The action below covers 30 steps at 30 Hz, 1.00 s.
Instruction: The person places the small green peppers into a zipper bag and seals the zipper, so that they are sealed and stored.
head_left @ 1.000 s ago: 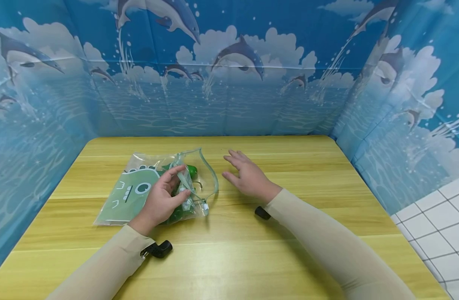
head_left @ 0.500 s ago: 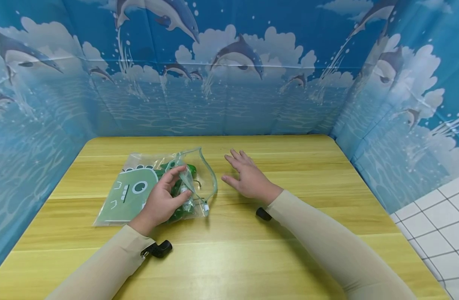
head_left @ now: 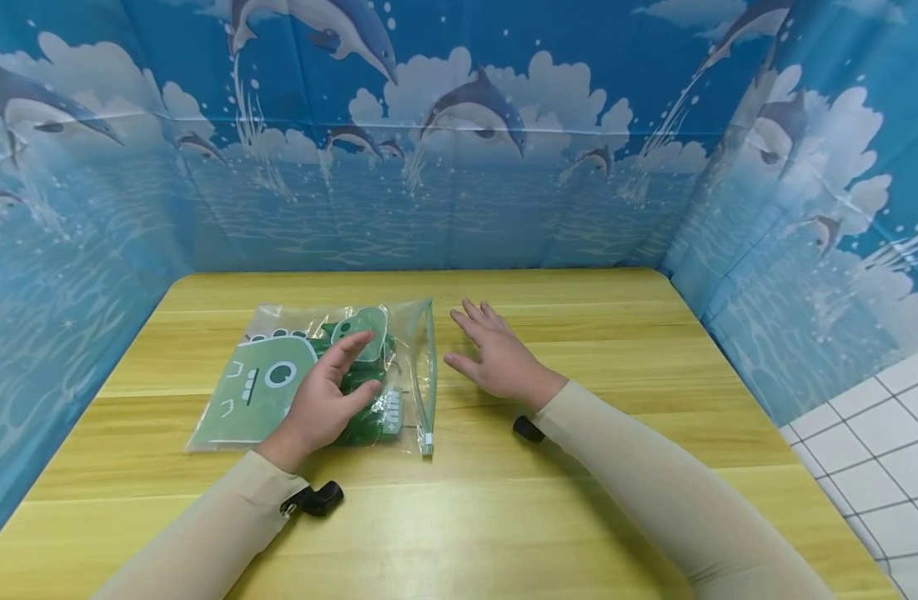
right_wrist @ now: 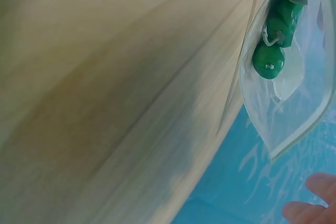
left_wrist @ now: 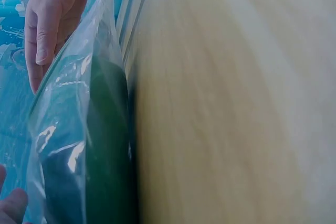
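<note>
A clear zip bag with a green cartoon print lies on the table, its mouth facing right. Through its plastic show green vegetables; curved stems stand out on some of them in the right wrist view. The zip edge gapes there, and a white slider sits at its near end. Over the bag's middle lies my left hand, fingers extended and thumb apart, with nothing gripped. My right hand hovers just right of the mouth, fingers spread, holding nothing. The left wrist view shows the bag's bulging side.
The wooden table extends around the bag to its rounded back corners. A dolphin-print curtain hangs behind it and along both sides. White floor tiles show at the right. Black wrist devices sit under both sleeves.
The bag's upper layer, folded back over the left before, has flipped down flat to the right. The mouth looks narrower, and the slider has shifted right and nearer. Both hands stay almost still.
</note>
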{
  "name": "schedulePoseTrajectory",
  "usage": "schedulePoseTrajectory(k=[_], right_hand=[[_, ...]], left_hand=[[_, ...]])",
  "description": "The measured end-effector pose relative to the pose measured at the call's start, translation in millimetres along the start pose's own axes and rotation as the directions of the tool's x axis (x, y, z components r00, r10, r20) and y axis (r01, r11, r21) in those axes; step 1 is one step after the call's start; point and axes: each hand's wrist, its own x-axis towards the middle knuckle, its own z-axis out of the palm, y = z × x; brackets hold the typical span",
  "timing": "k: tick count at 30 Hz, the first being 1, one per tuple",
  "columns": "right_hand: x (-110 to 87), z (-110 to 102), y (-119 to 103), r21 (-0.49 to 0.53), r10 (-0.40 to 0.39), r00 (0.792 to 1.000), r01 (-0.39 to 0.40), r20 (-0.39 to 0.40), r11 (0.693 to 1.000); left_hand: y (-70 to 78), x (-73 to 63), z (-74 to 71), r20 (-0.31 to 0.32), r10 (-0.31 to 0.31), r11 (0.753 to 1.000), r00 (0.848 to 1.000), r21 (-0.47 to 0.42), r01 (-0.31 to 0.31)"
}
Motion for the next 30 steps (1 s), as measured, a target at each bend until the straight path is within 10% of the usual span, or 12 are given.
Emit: schedulePoseTrajectory(k=[16,30], right_hand=[[-1.9,0,0,0.007,0.009,1.000,-0.009,0.008,1.000],[-5.3,0,-1,0.012,0.008,1.000,-0.008,0.028,1.000]], left_hand=[[11.1,-2.6,-1.6,0.048,0.029,0.983,0.998,0.182,-0.037],[25.4,-11.0,3.8,0.315,0.051,0.863,0.948,0.464,-0.201]])
